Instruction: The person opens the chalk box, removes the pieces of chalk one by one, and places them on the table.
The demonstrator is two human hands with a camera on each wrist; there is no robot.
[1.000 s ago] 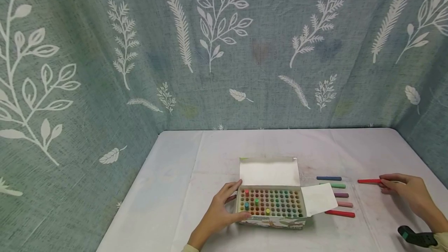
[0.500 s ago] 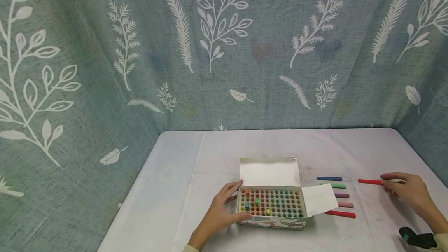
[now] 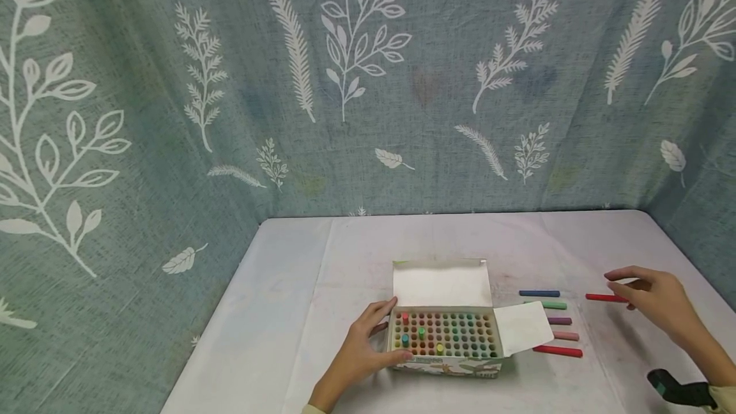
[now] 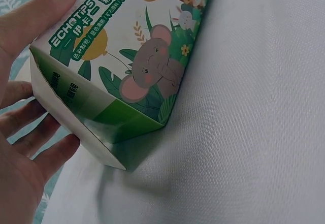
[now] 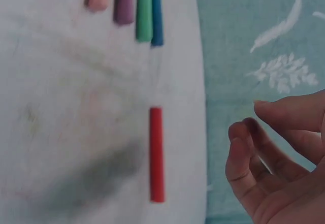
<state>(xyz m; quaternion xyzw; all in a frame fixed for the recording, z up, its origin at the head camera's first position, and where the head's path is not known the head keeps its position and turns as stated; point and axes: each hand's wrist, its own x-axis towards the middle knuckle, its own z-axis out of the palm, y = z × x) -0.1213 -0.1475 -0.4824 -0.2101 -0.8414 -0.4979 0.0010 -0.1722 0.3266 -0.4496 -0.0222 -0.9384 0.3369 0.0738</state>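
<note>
An opened cardboard chalk box (image 3: 454, 368) stands on the table, its rows of holes facing up and several coloured chalks set in them. My left hand (image 3: 368, 340) grips the box's left end, thumb at the front top edge; the left wrist view shows the fingers against an end flap (image 4: 76, 122). To the right, a red chalk (image 3: 600, 297) lies alone on the table. My right hand (image 3: 652, 296) hovers just above and beside it, holding nothing; a gap shows between thumb and fingers in the right wrist view.
Between box and right hand lies a column of chalks: blue (image 3: 539, 293), green (image 3: 554, 305), purple (image 3: 560, 321), pink (image 3: 566, 336) and red (image 3: 559, 351). The box's right flap (image 3: 523, 328) covers some of their ends. A patterned curtain (image 3: 431, 165) hangs behind the white table (image 3: 299, 260).
My right hand has let go of the lone red chalk and risen off it, up and slightly left. The chalk stays on the table. My left hand keeps its place on the box.
</note>
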